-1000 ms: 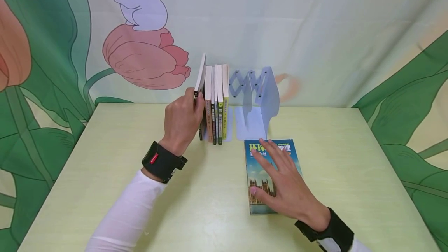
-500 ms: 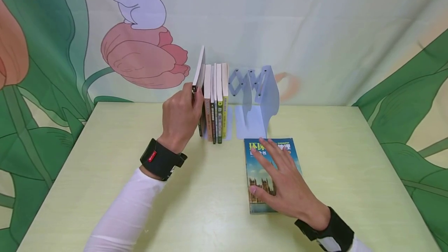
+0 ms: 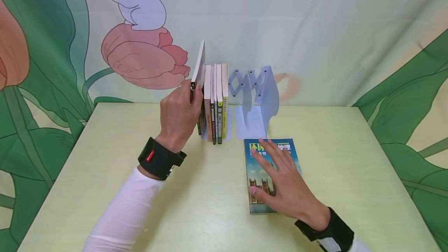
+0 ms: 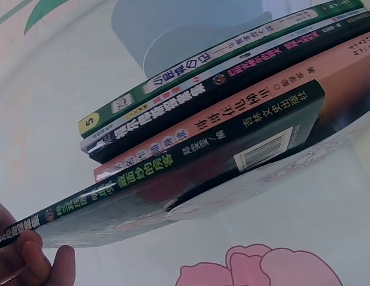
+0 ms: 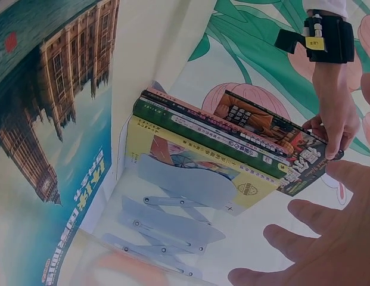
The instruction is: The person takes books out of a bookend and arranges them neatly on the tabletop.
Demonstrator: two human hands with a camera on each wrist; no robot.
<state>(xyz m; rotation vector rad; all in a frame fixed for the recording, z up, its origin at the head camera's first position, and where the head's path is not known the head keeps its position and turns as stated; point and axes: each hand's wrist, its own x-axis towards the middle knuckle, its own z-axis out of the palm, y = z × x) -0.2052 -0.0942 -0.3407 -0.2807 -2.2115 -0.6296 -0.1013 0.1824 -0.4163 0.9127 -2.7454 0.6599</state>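
Pinched at the top of its spine by my left hand (image 3: 180, 118), a thin dark-covered book (image 3: 198, 65) stands higher than the row beside it. The left wrist view shows fingers (image 4: 33, 256) at one end of its black spine (image 4: 220, 136). To its right, several upright books (image 3: 217, 104) with orange, black, green and yellow spines stand together in an expandable pale-blue bookend (image 3: 271, 92). My right hand (image 3: 280, 178) is spread, fingers apart, over a blue geography book (image 3: 257, 170) lying face up; whether it touches the cover I cannot tell.
The bookend's right section (image 5: 179, 179), with its folding scissor links, holds no books. A printed curtain (image 3: 315, 42) hangs right behind the pale yellow table (image 3: 196, 213). The blue book lies in front of the bookend.
My left hand has moved slightly up and left, raising the dark book further above the row. The right hand and the blue book have stayed in place.
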